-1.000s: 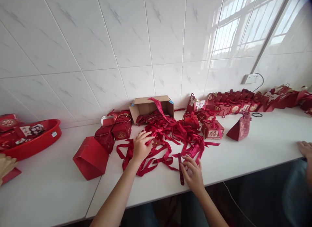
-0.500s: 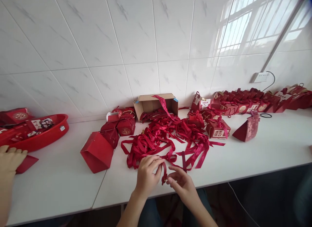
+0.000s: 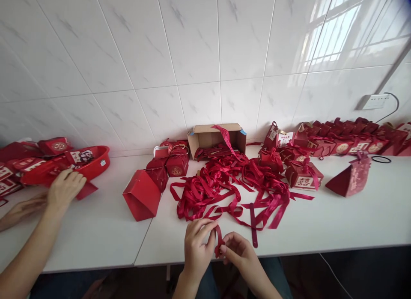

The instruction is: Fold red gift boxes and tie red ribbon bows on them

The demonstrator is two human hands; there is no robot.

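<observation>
Close to the table's front edge, my left hand pinches the upper end of a dark red strap. The strap bends down in a curve between my two hands. At its lower end the thumb and fingers of my right hand close on it, and a small part there is too tiny to make out. A similar flat strap with a hole at its end lies just right of my right hand. Beyond my hands spreads a tangled heap of red satin ribbons.
Behind the ribbons an open cardboard box lies against the tiled wall. Red gift boxes line the right side; a plain red box stands left. Farther left, a co-worker's hands are by a red plastic basin.
The view has turned left, bringing more of the co-worker's arms into sight. My right hand has come in closer and its fingers have closed on the strap's lower end.
</observation>
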